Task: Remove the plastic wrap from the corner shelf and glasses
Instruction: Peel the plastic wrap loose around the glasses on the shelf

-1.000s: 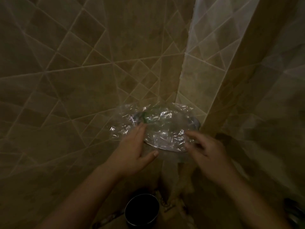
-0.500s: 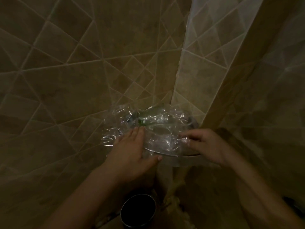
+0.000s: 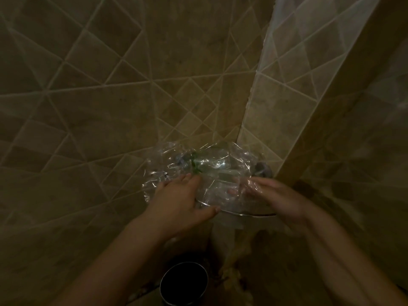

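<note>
While wrap [image 3: 212, 166] drapes shelf [image 3: 247, 214], left fingers [image 3: 187, 178] atop, right fingers [image 3: 231, 191] beneath.

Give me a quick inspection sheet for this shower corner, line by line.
Surface: corner shelf, metal rim showing at front.
Job's things: plastic wrap still draped over shelf; contents too blurred to tell.
Clutter: dark round container on floor below.
Grippers: left hand flat on wrap; right hand fingers under the film, grip unclear.
Cables: nothing seen.
Surroundings: tiled walls, dim light.
</note>
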A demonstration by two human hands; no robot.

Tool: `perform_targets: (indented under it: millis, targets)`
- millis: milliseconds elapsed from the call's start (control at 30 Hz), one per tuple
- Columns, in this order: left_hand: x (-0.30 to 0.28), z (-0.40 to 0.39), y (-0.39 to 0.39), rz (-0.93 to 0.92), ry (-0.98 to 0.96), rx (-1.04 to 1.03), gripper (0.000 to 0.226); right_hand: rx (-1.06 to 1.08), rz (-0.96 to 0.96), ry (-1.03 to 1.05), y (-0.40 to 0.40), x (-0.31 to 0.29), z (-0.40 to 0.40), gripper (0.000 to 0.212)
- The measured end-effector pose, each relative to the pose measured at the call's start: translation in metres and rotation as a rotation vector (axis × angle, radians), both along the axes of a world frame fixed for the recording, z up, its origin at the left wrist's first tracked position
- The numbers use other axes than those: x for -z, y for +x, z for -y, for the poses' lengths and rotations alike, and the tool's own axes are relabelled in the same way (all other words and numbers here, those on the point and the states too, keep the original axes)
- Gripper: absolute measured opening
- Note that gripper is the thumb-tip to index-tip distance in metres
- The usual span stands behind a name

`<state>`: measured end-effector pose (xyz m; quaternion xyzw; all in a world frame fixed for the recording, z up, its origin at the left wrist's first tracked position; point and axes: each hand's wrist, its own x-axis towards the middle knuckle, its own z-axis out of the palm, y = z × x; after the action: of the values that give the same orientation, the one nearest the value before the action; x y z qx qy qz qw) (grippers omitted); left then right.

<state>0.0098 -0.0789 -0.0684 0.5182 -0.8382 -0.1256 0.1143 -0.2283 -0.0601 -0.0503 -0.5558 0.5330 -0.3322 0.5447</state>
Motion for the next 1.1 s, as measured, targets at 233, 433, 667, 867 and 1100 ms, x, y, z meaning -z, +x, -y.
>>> perform_targets:
  millis: [233,433,667,867,1100]
  targets:
    - [0.000,0.000,-0.007,0.276,-0.154,0.042,0.086,0.058,0.169,-0.071,0.013,-0.009,-0.004,0.012]
    - [0.003,0.002,-0.011,0.391,-0.196,0.067,0.074,0.068,0.038,-0.117,0.020,-0.022,-0.005,0.011]
    - [0.014,0.004,-0.006,0.200,-0.198,0.106,0.071,-0.055,-0.229,-0.050,0.024,-0.025,-0.012,0.012]
    - [0.018,0.004,-0.001,0.003,-0.216,0.122,0.070,0.182,0.013,0.047,0.024,-0.016,-0.013,0.013]
    - [0.020,0.005,0.001,0.031,-0.201,0.172,0.082,0.381,0.204,0.157,0.028,-0.020,-0.009,0.035]
